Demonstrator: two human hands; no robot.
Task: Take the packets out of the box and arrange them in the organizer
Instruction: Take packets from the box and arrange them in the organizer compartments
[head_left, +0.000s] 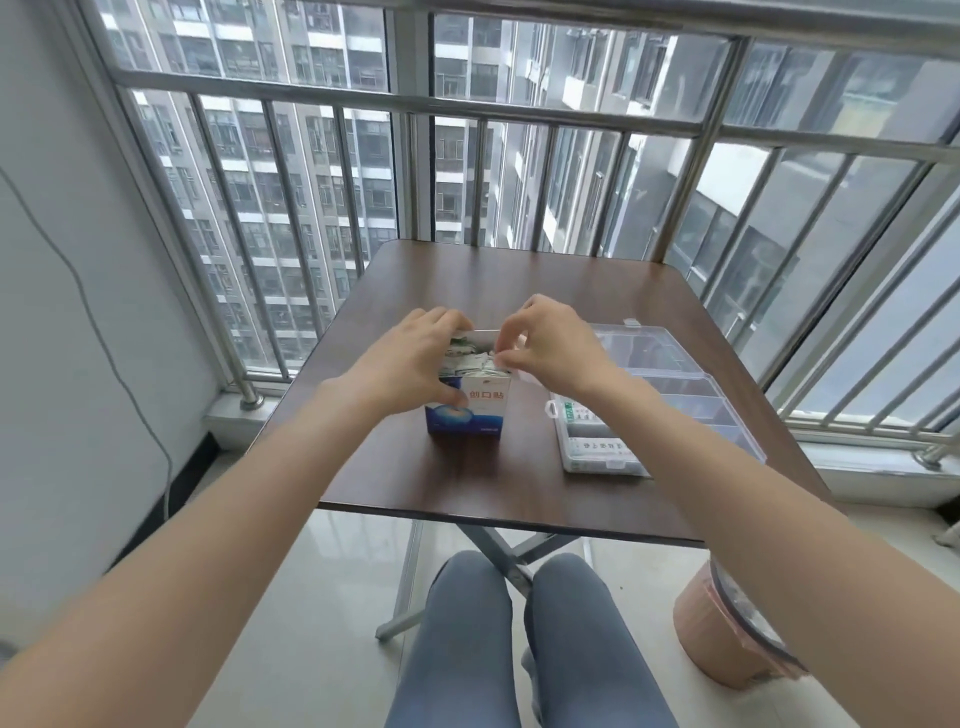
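Box (466, 410) held by left grip (410, 358); right grip (545, 345) pinches packets (470, 364) (inside box).

Light: bright daylight through window (467, 130) | shadows: soft | edges: bowed (wide-angle) | focus: seemingly slightly soft

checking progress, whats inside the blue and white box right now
The box is open at the top and packed with small white packets. The left hand grips it; the right hand pinches at the top. Its lower contents are hidden.
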